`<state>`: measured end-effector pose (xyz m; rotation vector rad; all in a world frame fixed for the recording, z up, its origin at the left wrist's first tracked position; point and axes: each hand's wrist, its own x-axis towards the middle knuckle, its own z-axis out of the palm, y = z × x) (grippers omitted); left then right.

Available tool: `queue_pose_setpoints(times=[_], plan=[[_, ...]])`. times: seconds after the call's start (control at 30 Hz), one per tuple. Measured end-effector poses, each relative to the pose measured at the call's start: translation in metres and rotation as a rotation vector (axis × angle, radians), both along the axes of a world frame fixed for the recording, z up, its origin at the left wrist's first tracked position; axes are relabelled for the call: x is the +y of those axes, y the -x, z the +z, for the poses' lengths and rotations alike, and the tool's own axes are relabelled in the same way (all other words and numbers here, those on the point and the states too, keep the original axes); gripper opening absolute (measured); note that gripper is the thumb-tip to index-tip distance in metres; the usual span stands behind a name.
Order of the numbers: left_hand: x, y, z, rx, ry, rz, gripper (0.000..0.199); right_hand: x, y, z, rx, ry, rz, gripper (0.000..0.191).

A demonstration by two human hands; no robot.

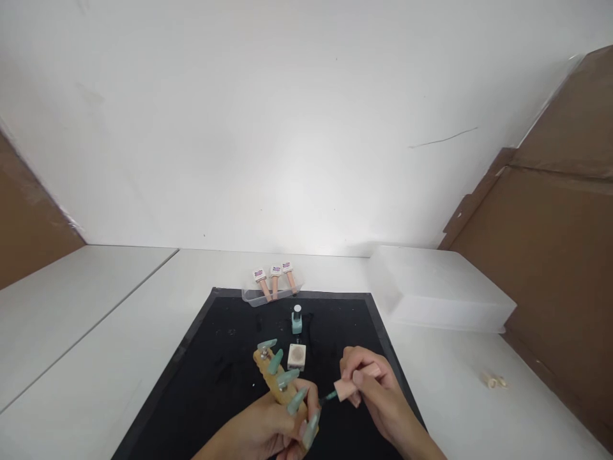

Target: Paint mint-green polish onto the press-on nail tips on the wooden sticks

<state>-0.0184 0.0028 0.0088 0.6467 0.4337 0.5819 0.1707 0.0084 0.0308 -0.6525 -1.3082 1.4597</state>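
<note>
Gripping low on a tan holder (271,377), the left hand (278,421) is closing its fingers around the lower end, while the upper end is jutting out past them, leaning up and to the left. Green nail tips (275,361) are standing in a row along the holder, the lowest ones sitting right beside the fingers. Opposite, the right hand (376,386) is pinching a pink cap (347,387) between thumb and fingers; its green-coated brush (329,397) is pointing left, toward the left hand, ending close to the fingers; whether it is touching anything, I cannot tell. Just beyond the holder, a squat white bottle (296,356) is standing on the black mat (201,358), with a teal bottle (297,323) resting behind it.
</note>
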Motion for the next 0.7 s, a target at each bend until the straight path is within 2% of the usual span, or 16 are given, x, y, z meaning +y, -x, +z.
queue_pose_setpoints(times=[0.1, 0.27, 0.43, 0.6, 0.7], plan=[[-0.0002, -0.0006, 0.0011, 0.029, -0.018, -0.020, 0.018, 0.0001, -0.0012, -0.0006, -0.051, -0.007, 0.059, 0.027], [-0.0007, -0.0016, 0.0002, 0.054, 0.000, -0.002, 0.018, 0.0001, -0.0005, -0.0005, -0.043, 0.053, -0.044, 0.027], [-0.0007, -0.0012, 0.0005, 0.074, 0.001, -0.023, 0.016, -0.0005, 0.0008, 0.0002, -0.038, 0.052, 0.038, 0.029], [-0.0010, -0.0008, -0.0016, 0.073, 0.008, 0.001, 0.017, -0.0001, 0.0008, 0.0022, -0.024, 0.096, -0.030, 0.029], [-0.0010, -0.0007, -0.0019, 0.070, 0.015, 0.002, 0.017, -0.0008, 0.0010, 0.0023, -0.021, 0.065, 0.036, 0.030]])
